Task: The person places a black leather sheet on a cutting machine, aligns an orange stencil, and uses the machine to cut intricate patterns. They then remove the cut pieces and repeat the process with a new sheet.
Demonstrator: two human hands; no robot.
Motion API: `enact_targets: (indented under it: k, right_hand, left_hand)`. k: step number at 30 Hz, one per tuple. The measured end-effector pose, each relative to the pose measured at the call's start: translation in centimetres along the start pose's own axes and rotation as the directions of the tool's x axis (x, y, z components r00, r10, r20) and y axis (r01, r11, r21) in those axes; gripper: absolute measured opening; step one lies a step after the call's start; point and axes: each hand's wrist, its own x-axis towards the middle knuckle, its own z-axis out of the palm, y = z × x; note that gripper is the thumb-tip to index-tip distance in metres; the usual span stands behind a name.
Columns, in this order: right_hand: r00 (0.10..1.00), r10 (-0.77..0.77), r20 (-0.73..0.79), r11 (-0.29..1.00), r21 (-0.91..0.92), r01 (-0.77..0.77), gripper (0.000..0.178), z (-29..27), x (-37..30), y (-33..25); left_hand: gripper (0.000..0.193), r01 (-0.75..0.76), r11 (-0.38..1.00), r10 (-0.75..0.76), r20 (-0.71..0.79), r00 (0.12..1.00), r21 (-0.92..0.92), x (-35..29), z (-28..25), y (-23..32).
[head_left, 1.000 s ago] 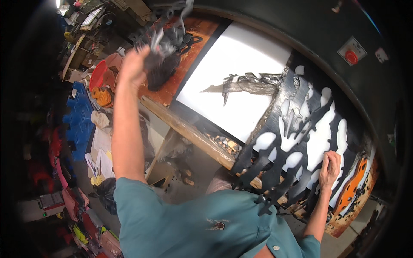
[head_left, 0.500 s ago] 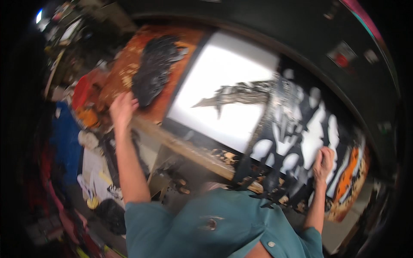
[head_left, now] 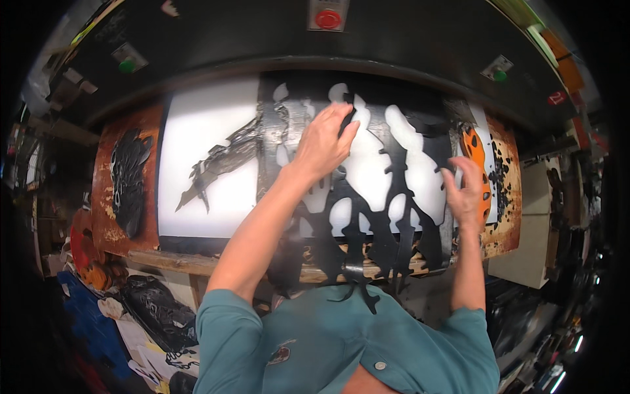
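Observation:
A black sheet (head_left: 382, 246) riddled with rounded cut-outs lies over a white board (head_left: 216, 118), and its ragged strips hang over the near edge toward my shirt. My left hand (head_left: 323, 141) is at the sheet's upper middle, thumb and fingers closed around a dark strip between two cut-outs. By the sheet's right side is my right hand (head_left: 466, 197), thumb and fingers curved but apart, with nothing seen between them. An orange, sole-shaped piece with dark holes (head_left: 474, 146) lies just beyond that hand, partly hidden by it. Left of the sheet, a crumpled dark scrap (head_left: 226, 157) rests on the board.
A pile of black cut pieces (head_left: 130, 174) sits on the brown board at the left. Small black bits (head_left: 503, 174) lie at the right end. A dark machine beam (head_left: 262, 33) with a red button (head_left: 328, 20) spans the back. A wooden edge (head_left: 177, 261) runs along the front.
The view has swung to the right. My left hand has gone from beside the black pile to the sheet and closed on a strip. My right hand is now farther up the sheet's right side.

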Motion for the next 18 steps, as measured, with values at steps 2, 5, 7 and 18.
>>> enact_targets:
  k: [2, 5, 7, 18]
  right_hand:
    - [0.959, 0.281, 0.031, 0.866, -0.438, -0.24, 0.074, -4.3, -1.6, 4.0]
    - [0.756, 0.581, 0.302, 0.814, -0.225, -0.536, 0.109, -7.2, -3.3, 8.9]
    - [0.782, 0.533, 0.323, 0.843, -0.277, -0.46, 0.114, -7.8, -4.5, 10.1]
    - [0.864, 0.395, 0.311, 0.918, -0.123, -0.376, 0.105, -9.6, -4.2, 9.7]
  left_hand:
    - [0.065, 0.034, 0.967, -0.052, 0.062, 0.997, 0.251, 2.6, 3.9, -0.7]
    - [0.081, 0.056, 0.879, -0.133, 0.13, 0.983, 0.473, 4.0, 8.5, -1.4]
    - [0.087, 0.016, 0.8, -0.119, 0.133, 0.984, 0.6, 3.8, 10.0, -1.6]
    - [0.09, -0.031, 0.759, -0.148, 0.218, 0.965, 0.651, -0.3, 8.4, 1.0]
